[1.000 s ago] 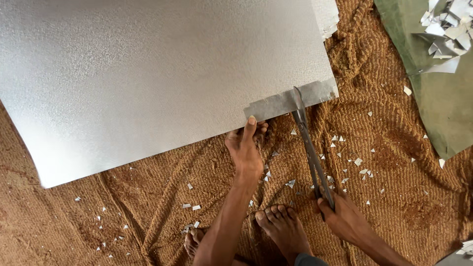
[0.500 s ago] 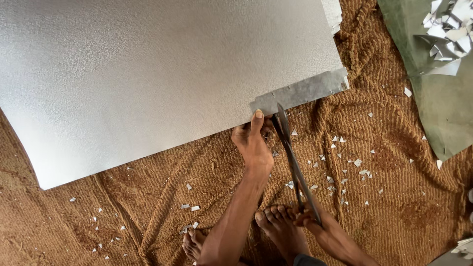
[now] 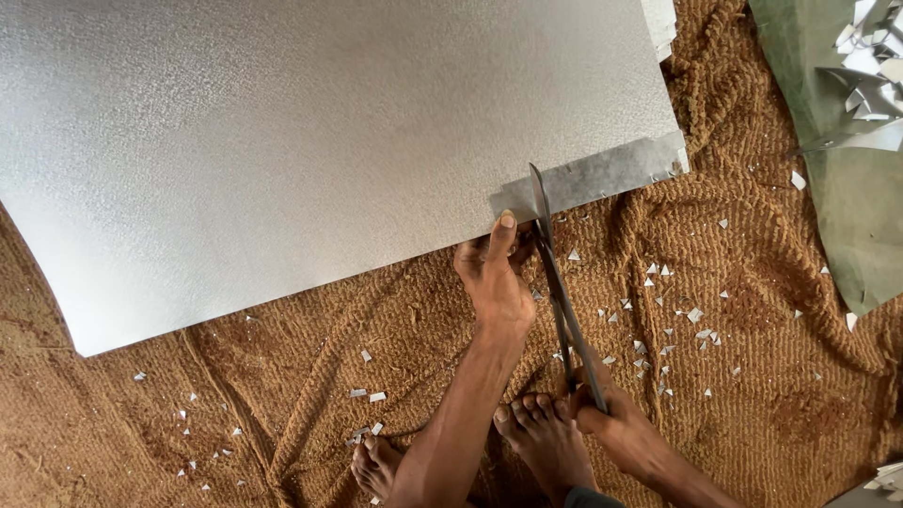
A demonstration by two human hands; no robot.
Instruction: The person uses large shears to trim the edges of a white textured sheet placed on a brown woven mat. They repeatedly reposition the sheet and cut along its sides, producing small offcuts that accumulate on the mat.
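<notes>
The metal sheet (image 3: 310, 141) is pinched at its lower edge by the left hand (image 3: 494, 277), fingers closed on it. The tin snips (image 3: 560, 292) are gripped by the right hand (image 3: 625, 437), blades at the cut strip (image 3: 602, 174).

Soft, even daylight fills the view; the metal sheet (image 3: 310, 150) shines pale with mild glare. Shadows stay faint. Focus is sharp, with slight bending near the edges.
</notes>
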